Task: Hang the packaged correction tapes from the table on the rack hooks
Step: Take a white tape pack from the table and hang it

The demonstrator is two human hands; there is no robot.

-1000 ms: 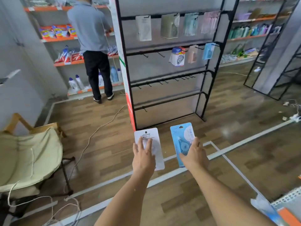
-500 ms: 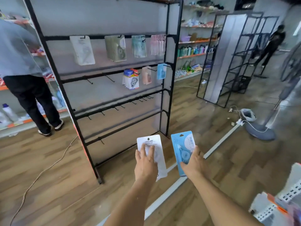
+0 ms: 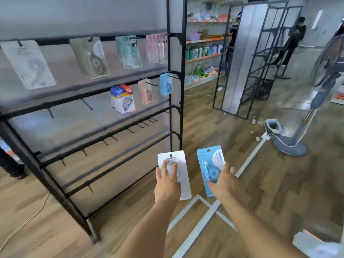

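We see the left hand holding a white correction tape package, its fingers laid spread over the card's front. The right hand grips a blue correction tape package along its lower right edge, fingers curled round it. Both packages are held upright, side by side but apart, in front of the black rack, near its right post. Other packages hang from the upper hooks.
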